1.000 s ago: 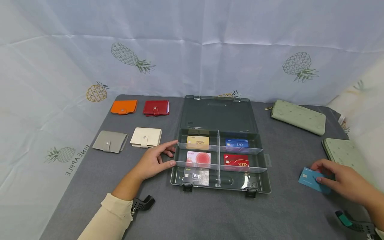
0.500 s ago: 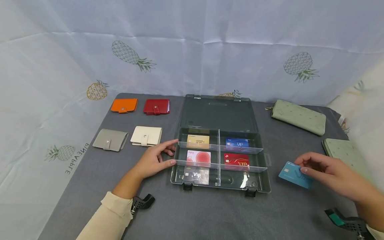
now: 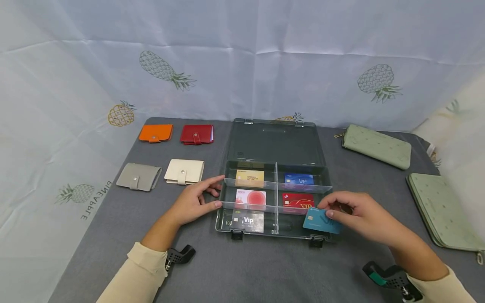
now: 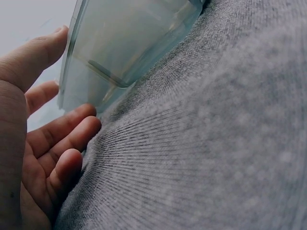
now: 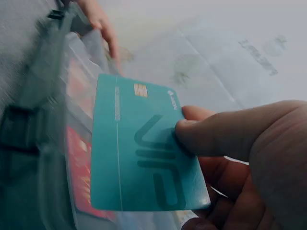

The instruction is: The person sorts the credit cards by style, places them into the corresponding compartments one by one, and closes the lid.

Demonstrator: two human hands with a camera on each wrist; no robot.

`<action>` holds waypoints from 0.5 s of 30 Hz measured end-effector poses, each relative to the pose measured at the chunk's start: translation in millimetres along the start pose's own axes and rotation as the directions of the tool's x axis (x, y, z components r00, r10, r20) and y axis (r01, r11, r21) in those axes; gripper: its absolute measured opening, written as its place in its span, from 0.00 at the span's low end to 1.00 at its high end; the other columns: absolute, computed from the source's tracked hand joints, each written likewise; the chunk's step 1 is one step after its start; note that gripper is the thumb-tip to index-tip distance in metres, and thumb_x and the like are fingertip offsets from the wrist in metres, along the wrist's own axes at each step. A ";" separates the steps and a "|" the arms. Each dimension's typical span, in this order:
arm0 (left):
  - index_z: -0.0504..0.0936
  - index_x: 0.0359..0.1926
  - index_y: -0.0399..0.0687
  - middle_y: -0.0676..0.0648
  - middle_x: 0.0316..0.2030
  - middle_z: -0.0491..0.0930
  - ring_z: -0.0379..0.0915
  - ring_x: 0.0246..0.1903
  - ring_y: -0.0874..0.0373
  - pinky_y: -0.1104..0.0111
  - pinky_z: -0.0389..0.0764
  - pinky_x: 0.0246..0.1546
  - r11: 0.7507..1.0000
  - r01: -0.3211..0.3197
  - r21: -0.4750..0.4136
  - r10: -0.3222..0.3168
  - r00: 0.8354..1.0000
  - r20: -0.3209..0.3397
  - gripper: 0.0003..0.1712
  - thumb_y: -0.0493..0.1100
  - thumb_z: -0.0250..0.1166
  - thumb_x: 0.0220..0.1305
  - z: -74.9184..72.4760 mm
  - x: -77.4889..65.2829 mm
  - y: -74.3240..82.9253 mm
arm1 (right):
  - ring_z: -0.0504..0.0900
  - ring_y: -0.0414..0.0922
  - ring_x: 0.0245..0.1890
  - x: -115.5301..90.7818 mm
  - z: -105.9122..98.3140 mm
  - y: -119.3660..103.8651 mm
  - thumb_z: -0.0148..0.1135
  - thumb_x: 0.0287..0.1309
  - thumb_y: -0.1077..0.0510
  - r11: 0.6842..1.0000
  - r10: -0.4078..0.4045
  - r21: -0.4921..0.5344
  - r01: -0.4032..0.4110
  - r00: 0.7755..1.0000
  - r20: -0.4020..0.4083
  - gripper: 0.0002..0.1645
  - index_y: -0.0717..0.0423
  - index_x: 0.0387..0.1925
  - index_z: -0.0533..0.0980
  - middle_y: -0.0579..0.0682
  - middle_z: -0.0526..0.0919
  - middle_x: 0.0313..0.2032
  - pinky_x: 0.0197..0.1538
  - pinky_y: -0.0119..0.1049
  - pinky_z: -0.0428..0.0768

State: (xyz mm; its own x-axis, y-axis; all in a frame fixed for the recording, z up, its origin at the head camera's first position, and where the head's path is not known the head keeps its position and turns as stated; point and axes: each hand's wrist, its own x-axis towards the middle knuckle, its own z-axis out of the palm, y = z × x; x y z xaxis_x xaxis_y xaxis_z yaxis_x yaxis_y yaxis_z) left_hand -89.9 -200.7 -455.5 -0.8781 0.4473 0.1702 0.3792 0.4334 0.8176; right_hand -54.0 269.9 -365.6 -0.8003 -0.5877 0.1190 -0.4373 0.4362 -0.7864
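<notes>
My right hand pinches a teal-blue VIP card between thumb and fingers, above the lower right compartment of a dark clear plastic box. In the right wrist view the card's face shows a chip. The box's lid lies back. Touching its left side with thumb and fingertips is my left hand, fingers loosely bent. Cards lie in the other compartments: gold, blue, pink, red and grey. The teal card covers part of the red one.
Left of the box lie an orange wallet, a red wallet, a grey wallet and a cream wallet. On the right are a light green zip wallet and a larger green wallet. A pineapple-print cloth hangs behind.
My right hand has carried the teal card leftward from beside the larger green wallet to over the box. The left hand stays at the box's left side.
</notes>
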 end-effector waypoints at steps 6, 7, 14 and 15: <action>0.75 0.75 0.48 0.46 0.54 0.86 0.83 0.46 0.55 0.69 0.81 0.30 1.000 0.000 0.005 0.000 1.000 0.002 0.39 0.43 0.77 0.65 0.3 1.6 1.2 | 0.77 0.37 0.32 10.2 18.3 1.8 0.70 0.66 0.70 0.999 -0.031 -0.032 0.032 0.999 0.021 0.19 0.43 0.48 0.86 0.35 0.83 0.36 0.30 0.32 0.76; 0.75 0.75 0.48 0.46 0.54 0.85 0.83 0.47 0.55 0.69 0.81 0.30 1.000 0.003 0.005 -0.003 1.000 0.003 0.39 0.43 0.77 0.65 0.4 1.5 1.7 | 0.77 0.36 0.32 10.6 20.9 1.7 0.71 0.66 0.70 0.998 -0.038 -0.046 0.039 0.999 0.021 0.18 0.43 0.48 0.86 0.34 0.84 0.36 0.31 0.32 0.76; 0.75 0.75 0.47 0.46 0.55 0.85 0.82 0.47 0.54 0.69 0.81 0.30 1.000 0.003 -0.003 -0.003 1.000 0.002 0.39 0.43 0.77 0.65 1.2 0.7 1.1 | 0.77 0.32 0.33 10.9 39.5 2.4 0.77 0.58 0.69 0.980 -0.099 -0.178 0.093 0.995 -0.028 0.20 0.41 0.43 0.87 0.30 0.84 0.37 0.34 0.30 0.78; 0.75 0.75 0.47 0.46 0.55 0.85 0.82 0.47 0.54 0.69 0.81 0.30 1.000 0.004 -0.003 -0.004 1.000 0.001 0.39 0.43 0.77 0.65 1.2 0.7 0.6 | 0.76 0.31 0.33 10.6 41.5 3.1 0.78 0.56 0.70 0.972 -0.115 -0.212 0.104 0.993 -0.039 0.20 0.40 0.42 0.87 0.29 0.83 0.36 0.33 0.30 0.77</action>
State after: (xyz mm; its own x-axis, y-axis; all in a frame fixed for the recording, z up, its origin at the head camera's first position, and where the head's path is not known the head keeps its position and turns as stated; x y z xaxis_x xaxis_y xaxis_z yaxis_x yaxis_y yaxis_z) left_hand -89.9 -199.2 -455.5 -0.8794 0.4460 0.1663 0.3747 0.4332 0.8197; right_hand -46.8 236.7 -391.8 -0.7602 -0.6070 0.2316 -0.5950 0.5074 -0.6233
